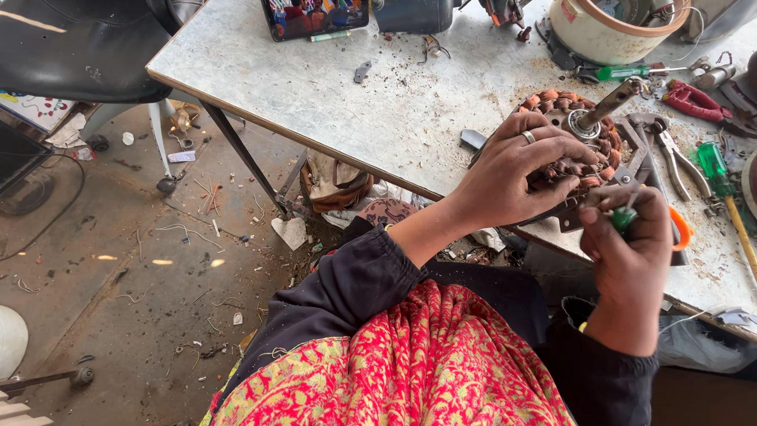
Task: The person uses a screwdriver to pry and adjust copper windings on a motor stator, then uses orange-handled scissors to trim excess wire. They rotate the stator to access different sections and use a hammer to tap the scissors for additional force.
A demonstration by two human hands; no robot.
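The left hand (520, 170) is pressing down on the copper-wound motor stator (579, 134), its grip closing over the coils; the stator is lying at the near edge of the tabletop (331, 95); the right hand (631, 237), just beside the stator, is gripping a green-handled screwdriver (623, 217); pliers (670, 154) are lying beside the stator; beyond it a cream round container (611, 31) is standing.
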